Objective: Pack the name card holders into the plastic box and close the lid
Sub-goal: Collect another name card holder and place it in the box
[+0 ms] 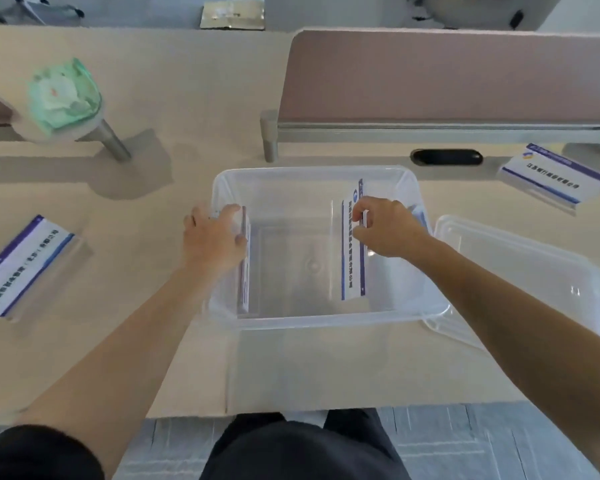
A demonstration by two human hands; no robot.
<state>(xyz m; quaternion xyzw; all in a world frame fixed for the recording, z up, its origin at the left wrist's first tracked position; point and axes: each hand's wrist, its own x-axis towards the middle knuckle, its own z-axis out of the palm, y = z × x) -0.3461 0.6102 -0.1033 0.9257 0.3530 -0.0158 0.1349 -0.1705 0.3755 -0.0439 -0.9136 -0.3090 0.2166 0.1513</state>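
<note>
My left hand (pixel 215 233) has its fingers curled over the top edge of one name card holder (pixel 245 282) and grips it. This holder stands on its edge inside the plastic box (pixel 326 320), close against the left wall. My right hand (pixel 385 226) pinches the top of a second holder (pixel 352 251) between thumb and fingers. That one also stands on edge in the box, on the right side, with its printed card turned toward the middle (white, with blue stripes along the long edges). Between the two holders the bottom of the box is bare.

The box sits on the desk (pixel 153 341) in front of me, open. Its clear lid (pixel 520 271) lies on the desk just beside the right wall. A third holder (pixel 25 268) lies on the desk well to the left, and a fourth holder (pixel 555 174) lies far to the right, near the pink partition (pixel 447 74). A green pack of tissues (pixel 65 95) is at the far left.
</note>
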